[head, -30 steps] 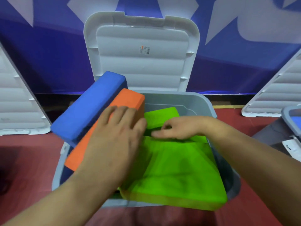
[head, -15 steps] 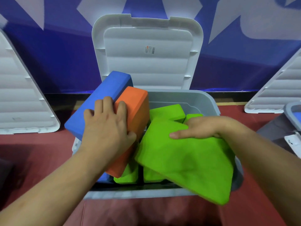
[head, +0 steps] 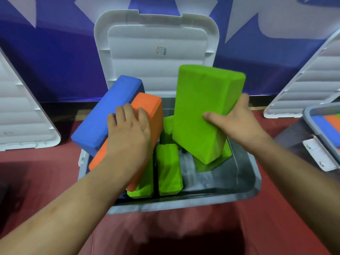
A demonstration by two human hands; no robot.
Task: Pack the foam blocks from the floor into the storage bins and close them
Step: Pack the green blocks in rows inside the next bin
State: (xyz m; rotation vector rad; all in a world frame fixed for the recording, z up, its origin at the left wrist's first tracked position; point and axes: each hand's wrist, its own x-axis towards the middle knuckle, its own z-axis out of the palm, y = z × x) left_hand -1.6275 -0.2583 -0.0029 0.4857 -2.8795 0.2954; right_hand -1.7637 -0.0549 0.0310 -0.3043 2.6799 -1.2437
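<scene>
- Dark red floor in fg; grey plastic storage bin sits on it, open.
- Near side of bin: two small green foam blocks on edge, side by side.
- L hand: fingers straight + spread, palm flat on orange foam block, fingertips reaching onto blue foam block. Pressing only, nothing grasped.
- Orange block tilted over bin's left half, lower end over the leftmost small green one. Blue block leans along its left flank, sticking out past the left rim.
- R hand: clamped on big green foam block, thumb on near face, fingers behind right edge. Block tilted, near upright, lower end in bin's right half, over another green foam piece.
- Behind bin: white ribbed plastic lid upright against blue-and-white wall.
- Sides: more white lids leaning, L + R. Second grey bin at right edge w/ blue + orange blocks inside.
</scene>
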